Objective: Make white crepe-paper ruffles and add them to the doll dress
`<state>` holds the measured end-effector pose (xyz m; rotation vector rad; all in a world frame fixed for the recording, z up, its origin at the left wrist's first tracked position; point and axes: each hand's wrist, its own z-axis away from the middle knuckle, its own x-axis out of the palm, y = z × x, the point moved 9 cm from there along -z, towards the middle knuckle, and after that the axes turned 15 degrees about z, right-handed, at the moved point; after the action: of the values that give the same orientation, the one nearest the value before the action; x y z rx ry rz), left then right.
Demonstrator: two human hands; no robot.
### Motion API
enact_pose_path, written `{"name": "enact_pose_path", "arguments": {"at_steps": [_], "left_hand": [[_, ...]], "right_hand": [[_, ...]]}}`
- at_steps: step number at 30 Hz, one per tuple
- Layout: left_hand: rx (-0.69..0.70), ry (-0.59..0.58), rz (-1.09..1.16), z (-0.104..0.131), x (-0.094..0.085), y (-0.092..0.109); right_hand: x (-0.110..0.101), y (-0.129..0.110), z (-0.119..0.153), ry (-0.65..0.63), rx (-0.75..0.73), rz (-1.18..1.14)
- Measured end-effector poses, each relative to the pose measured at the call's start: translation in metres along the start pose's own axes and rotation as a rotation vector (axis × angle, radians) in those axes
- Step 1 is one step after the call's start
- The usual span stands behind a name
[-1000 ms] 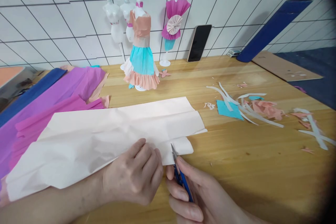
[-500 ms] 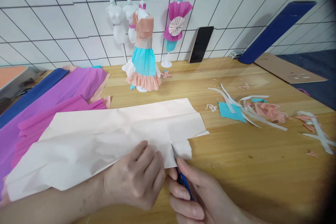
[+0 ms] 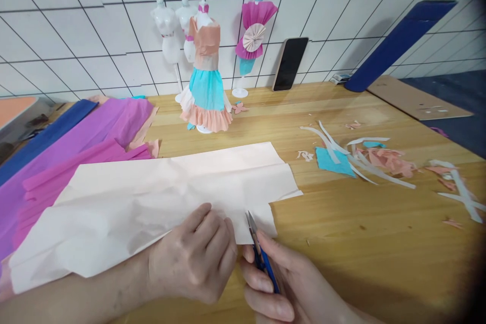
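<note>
A wide pale pinkish-white sheet of paper [image 3: 170,187] lies across the table, creased, with a stepped notch in its right end. My left hand [image 3: 199,255] is closed at the near edge of the sheet, knuckles up; its thumb and fingertips are hidden. In my right hand [image 3: 284,278] are small blue-handled thread snips [image 3: 263,263], held just right of my left hand. Their slightly parted blades point away from me, over the near edge by the right end of the sheet.
Behind the sheet stands a mini dress form in a paper dress [image 3: 207,81], near another in magenta [image 3: 252,35] and bare white forms [image 3: 165,35]. A phone [image 3: 291,64] leans on the wall. Paper scraps [image 3: 391,162] lie right; purple paper [image 3: 94,136] lies left.
The snips' blades have parted a little and sit slightly lower and to the left. My left hand stays on the sheet, almost unmoved.
</note>
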<state>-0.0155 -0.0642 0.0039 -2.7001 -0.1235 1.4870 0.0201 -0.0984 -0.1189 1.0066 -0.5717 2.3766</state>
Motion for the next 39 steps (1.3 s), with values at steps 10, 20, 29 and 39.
{"name": "enact_pose_path", "arguments": {"at_steps": [10,20,29,39], "left_hand": [[-0.007,0.023,0.01,-0.0022,-0.0034,0.001],[-0.018,0.038,0.023,0.0005,-0.0033,0.0005],[-0.034,0.046,0.013,-0.0011,-0.0052,-0.0022],[-0.037,0.057,0.043,-0.0013,-0.0053,-0.0015]], "right_hand": [[-0.0002,-0.0014,0.0018,-0.002,-0.005,0.015],[0.0001,-0.0063,0.0013,0.017,-0.032,0.031],[-0.0032,-0.0021,-0.0007,-0.03,-0.038,0.052],[0.0012,-0.0042,-0.0009,-0.005,-0.022,0.015]]}}
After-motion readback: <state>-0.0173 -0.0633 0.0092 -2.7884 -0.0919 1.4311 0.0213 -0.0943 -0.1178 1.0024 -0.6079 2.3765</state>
